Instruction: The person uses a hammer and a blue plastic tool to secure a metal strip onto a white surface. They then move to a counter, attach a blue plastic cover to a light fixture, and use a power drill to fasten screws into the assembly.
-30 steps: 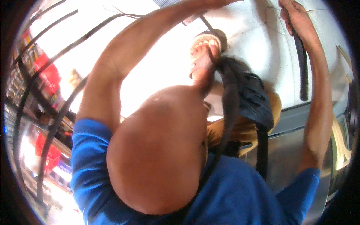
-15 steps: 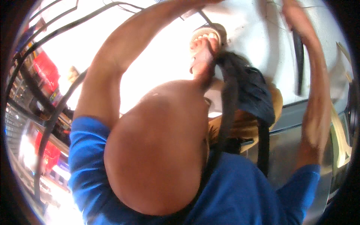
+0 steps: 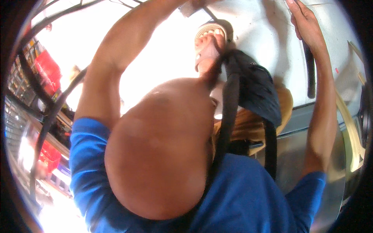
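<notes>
My left arm reaches up to the top edge, where only a sliver of my left hand point(image 3: 199, 3) shows, and its fingers are cut off. Right beside it is a small grey flat piece point(image 3: 189, 9); whether the hand holds it is unclear. On the right side my bare right forearm stretches forward. My right hand point(image 3: 306, 22) has its lower fingers curled and the others pointing up together, their tips at the top edge. Anything between them is hidden. Just below that hand a dark narrow bar point(image 3: 311, 75) stands against the pale surface.
A sandalled foot point(image 3: 210, 42) stands on the brightly lit floor. Dark cloth with straps point(image 3: 258, 87) hangs over a tan rounded thing point(image 3: 285, 106). Dark curved bars point(image 3: 58, 106) and red items point(image 3: 48, 72) are at left. A metal-grey panel point(image 3: 293, 155) and a cream curved piece point(image 3: 351, 139) lie right.
My left arm has drawn back leftward at the top edge, uncovering more of the grey piece. My right hand has come slightly lower, and more of its fingers show.
</notes>
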`<state>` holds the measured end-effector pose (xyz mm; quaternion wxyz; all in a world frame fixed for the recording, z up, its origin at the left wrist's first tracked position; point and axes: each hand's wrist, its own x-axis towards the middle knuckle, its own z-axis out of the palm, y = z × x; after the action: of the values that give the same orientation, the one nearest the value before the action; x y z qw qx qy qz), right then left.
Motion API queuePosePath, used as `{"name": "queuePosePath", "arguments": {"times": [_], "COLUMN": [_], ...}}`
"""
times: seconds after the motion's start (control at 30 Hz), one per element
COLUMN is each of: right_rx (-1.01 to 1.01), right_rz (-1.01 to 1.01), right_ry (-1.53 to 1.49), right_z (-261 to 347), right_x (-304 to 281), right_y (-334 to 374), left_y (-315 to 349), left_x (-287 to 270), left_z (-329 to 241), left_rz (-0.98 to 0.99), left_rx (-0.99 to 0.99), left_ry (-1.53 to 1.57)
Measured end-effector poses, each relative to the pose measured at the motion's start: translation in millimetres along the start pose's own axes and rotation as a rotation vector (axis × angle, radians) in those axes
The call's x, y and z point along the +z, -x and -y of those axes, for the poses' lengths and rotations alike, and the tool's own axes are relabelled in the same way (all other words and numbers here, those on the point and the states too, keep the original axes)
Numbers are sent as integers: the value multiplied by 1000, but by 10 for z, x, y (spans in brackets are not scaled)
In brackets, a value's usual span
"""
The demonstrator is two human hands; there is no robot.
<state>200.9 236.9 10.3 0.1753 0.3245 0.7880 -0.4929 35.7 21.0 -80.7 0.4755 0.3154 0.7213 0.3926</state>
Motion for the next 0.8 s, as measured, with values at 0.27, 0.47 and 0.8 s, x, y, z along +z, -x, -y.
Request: {"name": "queuePosePath", "arguments": {"times": [0.27,0.47,0.8], "right_rx": [21,-106,93], "right_rz": [-15,-233,-163], "right_ry": [37,470,495], "right_z": [-556,-1028,-1296], "right_x": [-63,27,241], "right_y": [-103,-21,137], "left_y": [211,872,1276], "left_x": [-319,-547,-476], "left_z": [-315,559,715], "left_rz": [-177,-6,46], "left_rx": [-210,221,103], "left_ry": [137,-677,-814]}}
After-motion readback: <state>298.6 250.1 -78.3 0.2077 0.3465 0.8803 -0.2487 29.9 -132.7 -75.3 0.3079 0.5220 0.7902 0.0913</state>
